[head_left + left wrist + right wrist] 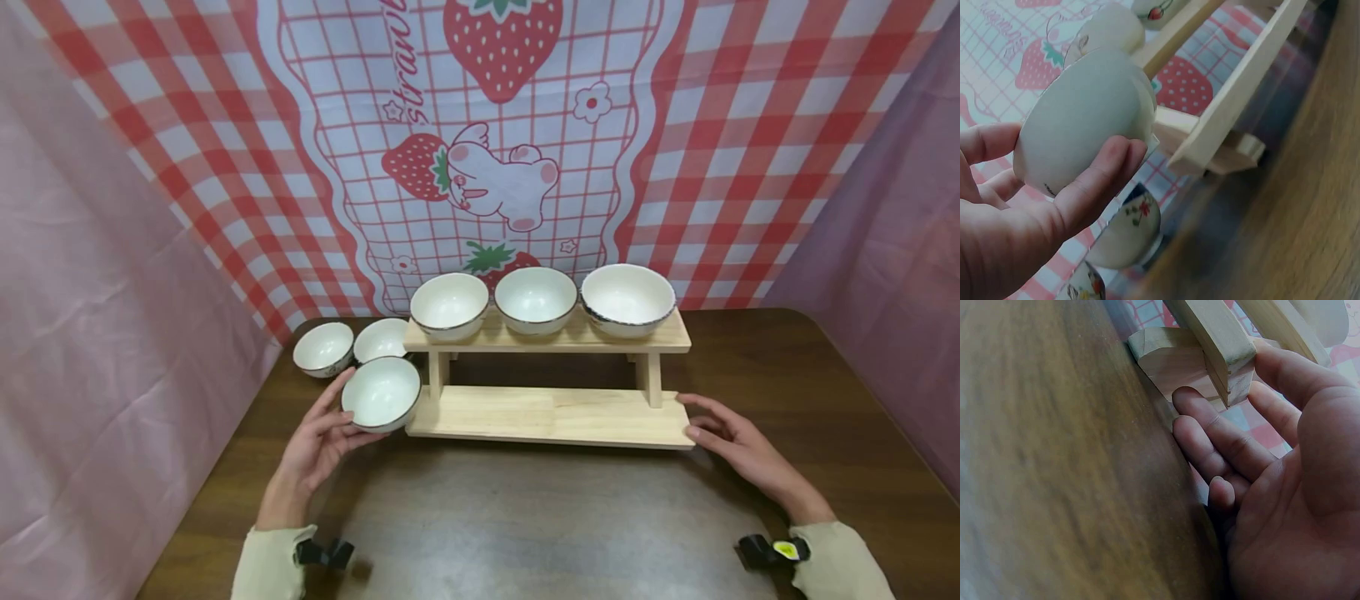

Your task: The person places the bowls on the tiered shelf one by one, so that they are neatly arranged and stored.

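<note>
Left hand [322,440]: thumb and fingers curled round the bowl [381,395], a partial grip on its side. Right hand [738,443]: loosely spread, fingertips against the right end of the lower shelf [547,417]; we see no full grasp.

Bowl sits just beside the shelf's left end, near two spare bowls [324,348] [381,338] on the table [555,521]. Contact with the shelf: we can't tell.

Risks, as we judge them: smooth glaze and a one-sided hold could let the bowl slip or tip. A low swing inward could knock its foot on the shelf edge, shoving the rack and jarring the three upper bowls [450,307] [536,300] [628,298]. Swung back, it could clip the spares.

Bearing: mouth up, roughly level. Round, so no long axis across; its axis from foot to mouth stands near vertical. Shelf's long axis runs left to right.
</note>
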A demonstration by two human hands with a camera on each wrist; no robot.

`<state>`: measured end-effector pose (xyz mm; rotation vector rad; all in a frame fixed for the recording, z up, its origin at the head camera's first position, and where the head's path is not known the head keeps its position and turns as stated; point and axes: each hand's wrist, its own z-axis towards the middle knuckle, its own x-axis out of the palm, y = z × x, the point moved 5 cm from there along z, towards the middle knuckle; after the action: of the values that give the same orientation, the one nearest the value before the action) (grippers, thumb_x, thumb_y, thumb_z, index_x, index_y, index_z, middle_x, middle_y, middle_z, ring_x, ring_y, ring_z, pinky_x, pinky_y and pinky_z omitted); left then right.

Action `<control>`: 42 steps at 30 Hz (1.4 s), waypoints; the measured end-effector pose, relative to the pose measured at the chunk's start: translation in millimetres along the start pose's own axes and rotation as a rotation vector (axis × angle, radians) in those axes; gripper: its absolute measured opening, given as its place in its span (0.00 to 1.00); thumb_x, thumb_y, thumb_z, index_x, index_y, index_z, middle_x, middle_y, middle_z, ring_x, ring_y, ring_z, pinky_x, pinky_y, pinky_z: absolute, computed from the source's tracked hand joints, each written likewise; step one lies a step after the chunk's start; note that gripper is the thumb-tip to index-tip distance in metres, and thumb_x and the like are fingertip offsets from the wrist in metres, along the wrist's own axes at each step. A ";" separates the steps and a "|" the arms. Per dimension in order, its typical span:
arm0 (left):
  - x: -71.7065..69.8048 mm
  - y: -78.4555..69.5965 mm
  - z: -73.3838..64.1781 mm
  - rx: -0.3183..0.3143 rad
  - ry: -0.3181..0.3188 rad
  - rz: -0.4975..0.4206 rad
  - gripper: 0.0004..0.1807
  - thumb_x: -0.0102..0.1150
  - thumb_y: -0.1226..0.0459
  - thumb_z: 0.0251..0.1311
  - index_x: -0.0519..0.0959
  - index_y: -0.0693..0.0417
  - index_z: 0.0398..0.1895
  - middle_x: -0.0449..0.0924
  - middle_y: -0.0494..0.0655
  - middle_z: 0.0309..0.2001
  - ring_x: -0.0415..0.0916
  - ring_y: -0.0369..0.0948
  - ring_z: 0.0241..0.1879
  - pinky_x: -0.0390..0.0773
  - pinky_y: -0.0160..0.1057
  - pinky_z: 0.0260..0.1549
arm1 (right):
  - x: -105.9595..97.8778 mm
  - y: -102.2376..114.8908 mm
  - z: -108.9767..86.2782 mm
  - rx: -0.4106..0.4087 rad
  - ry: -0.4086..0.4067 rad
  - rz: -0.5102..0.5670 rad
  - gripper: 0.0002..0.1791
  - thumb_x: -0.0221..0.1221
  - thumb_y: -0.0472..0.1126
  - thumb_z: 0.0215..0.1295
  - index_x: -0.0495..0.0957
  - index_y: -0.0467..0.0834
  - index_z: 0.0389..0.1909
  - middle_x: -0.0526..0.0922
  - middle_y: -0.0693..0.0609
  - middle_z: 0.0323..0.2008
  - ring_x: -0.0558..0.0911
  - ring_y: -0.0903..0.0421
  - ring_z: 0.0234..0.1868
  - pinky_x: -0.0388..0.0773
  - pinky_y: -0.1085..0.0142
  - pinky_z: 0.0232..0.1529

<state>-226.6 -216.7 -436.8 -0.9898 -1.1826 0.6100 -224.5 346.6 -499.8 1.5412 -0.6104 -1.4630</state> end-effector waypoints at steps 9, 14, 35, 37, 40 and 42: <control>22.1 1.1 2.7 -0.031 0.020 0.023 0.38 0.36 0.78 0.68 0.55 0.41 0.78 0.41 0.61 0.72 0.85 0.44 0.50 0.85 0.50 0.51 | 1.1 0.8 0.8 -0.024 0.001 0.022 0.26 0.53 0.38 0.76 0.63 0.38 0.71 0.67 0.85 0.57 0.77 0.80 0.50 0.77 0.81 0.44; 35.6 3.4 4.9 -0.052 0.022 0.031 0.39 0.36 0.79 0.67 0.54 0.40 0.79 0.29 0.67 0.76 0.85 0.42 0.50 0.85 0.49 0.51 | 1.1 1.0 0.4 -0.022 0.002 0.025 0.26 0.52 0.38 0.76 0.63 0.38 0.72 0.68 0.84 0.56 0.77 0.79 0.49 0.77 0.80 0.43; 90.7 27.9 25.7 -0.123 0.094 0.020 0.39 0.36 0.77 0.68 0.51 0.42 0.80 0.39 0.63 0.77 0.86 0.41 0.45 0.86 0.47 0.48 | -0.7 1.2 -0.8 -0.006 -0.013 0.007 0.26 0.53 0.39 0.75 0.64 0.38 0.71 0.67 0.85 0.55 0.77 0.80 0.49 0.77 0.80 0.43; 96.2 30.0 27.7 -0.132 0.093 0.021 0.39 0.36 0.77 0.68 0.51 0.42 0.80 0.39 0.62 0.77 0.86 0.41 0.44 0.86 0.47 0.48 | -0.4 1.2 -0.7 -0.009 -0.010 0.010 0.26 0.53 0.39 0.76 0.63 0.38 0.71 0.68 0.85 0.55 0.77 0.79 0.49 0.77 0.80 0.44; 105.1 33.6 30.6 -0.148 0.098 0.019 0.40 0.36 0.78 0.67 0.51 0.42 0.80 0.39 0.63 0.77 0.86 0.40 0.44 0.86 0.46 0.47 | 0.4 0.7 -0.1 -0.018 -0.008 0.013 0.26 0.53 0.39 0.75 0.63 0.38 0.71 0.69 0.84 0.55 0.77 0.79 0.49 0.77 0.80 0.44; 111.4 36.1 32.5 -0.156 0.107 0.016 0.40 0.36 0.78 0.67 0.52 0.42 0.80 0.38 0.64 0.77 0.86 0.40 0.45 0.86 0.46 0.47 | 0.7 0.4 0.4 -0.026 -0.008 0.016 0.26 0.53 0.39 0.75 0.64 0.37 0.71 0.69 0.84 0.55 0.78 0.79 0.49 0.77 0.80 0.44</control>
<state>-220.5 -97.4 -414.1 -1.1507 -1.1404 0.4765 -224.6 345.7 -499.8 1.5077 -0.6049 -1.4605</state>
